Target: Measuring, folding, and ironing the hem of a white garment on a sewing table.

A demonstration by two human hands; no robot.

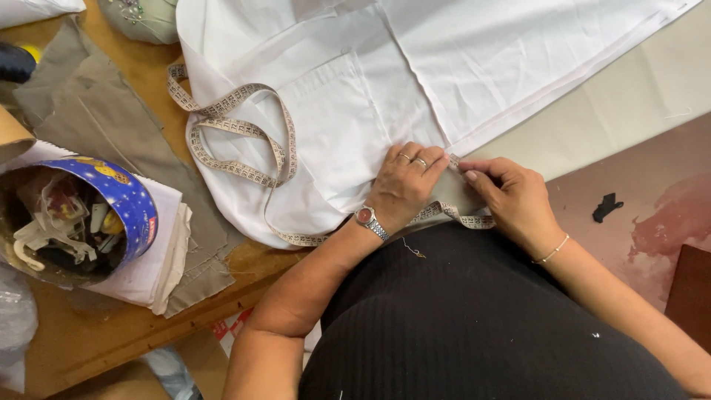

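Observation:
A white garment (355, 89) with a patch pocket lies spread over the wooden table (148, 311). A beige measuring tape (237, 130) loops across it and runs down to the near edge. My left hand (406, 185), with rings and a red-faced wristwatch, presses down on the garment's lower edge and the tape. My right hand (511, 196) pinches the tape's end against the hem just to the right, fingertips nearly touching the left hand's.
A round blue tin (126, 200) full of sewing bits stands at left on folded white and olive cloth (81, 104). A pincushion (137, 15) sits at the top. Reddish floor (666, 215) with a black scrap (606, 207) lies to the right.

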